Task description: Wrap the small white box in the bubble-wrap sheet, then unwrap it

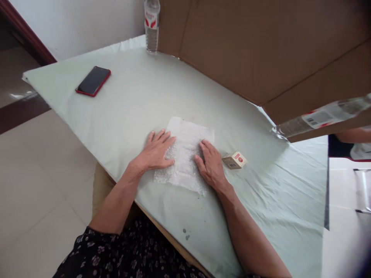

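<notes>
A sheet of clear bubble wrap (pixel 185 160) lies flat on the pale green tablecloth. My left hand (pixel 157 151) rests on its left edge, palm down with the fingers spread. On the right edge lies my right hand (pixel 211 164), palm down, fingers stretched out and the thumb apart. Neither hand grips anything. Just right of my right hand, a small beige box (pixel 235 160) with a red mark sits on the cloth.
A phone in a red case (pixel 93 81) lies at the back left. One water bottle (pixel 152 29) stands beside a large cardboard panel (pixel 232 46); another bottle (pixel 321 117) is at the panel's right end. Another person's arm (pixel 355 135) shows at the far right.
</notes>
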